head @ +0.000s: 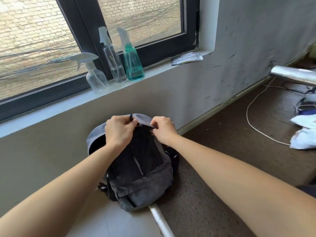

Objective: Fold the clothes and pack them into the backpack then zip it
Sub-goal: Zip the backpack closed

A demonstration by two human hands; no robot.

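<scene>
Here the backpack [136, 170] stands on the floor against the wall below the window sill [153, 69]; the left hand [119, 132] and right hand [163, 130] pinch its top edge.

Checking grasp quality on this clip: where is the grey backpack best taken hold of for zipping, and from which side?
Take the top rim, coming from above. The backpack stands upright against the wall, so its rim is uppermost and free. The left hand and right hand pinch it close together there.
</scene>
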